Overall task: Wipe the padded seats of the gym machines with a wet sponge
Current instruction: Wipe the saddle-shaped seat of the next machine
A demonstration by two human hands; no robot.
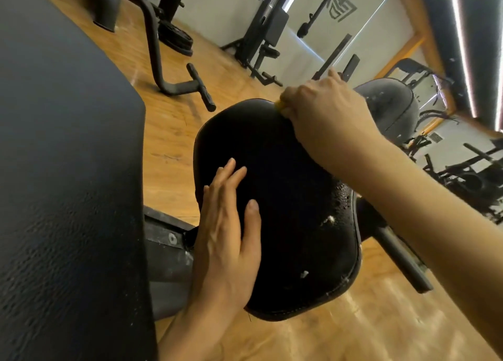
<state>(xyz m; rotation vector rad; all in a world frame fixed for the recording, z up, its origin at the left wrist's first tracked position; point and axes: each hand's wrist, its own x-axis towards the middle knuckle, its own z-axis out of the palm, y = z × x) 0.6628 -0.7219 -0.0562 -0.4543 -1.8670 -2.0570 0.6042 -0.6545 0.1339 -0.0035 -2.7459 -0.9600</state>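
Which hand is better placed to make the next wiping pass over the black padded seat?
The right hand: it already grips the yellow sponge at the far edge of the black padded seat. The left hand lies flat on the seat's near side, steadying it.

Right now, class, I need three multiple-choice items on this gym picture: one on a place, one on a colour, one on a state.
1. Where is the sponge?
A. at the seat's far edge
B. on the floor
C. under the left hand

2. What colour is the padded seat?
A. red
B. black
C. white

3. How does the left hand lie?
A. clenched in a fist
B. lifted off the seat
C. flat, fingers straight, on the seat

Key: 1 A, yellow shows under the right hand there; 2 B, its padding is black; 3 C, straight fingers rest on the padding.
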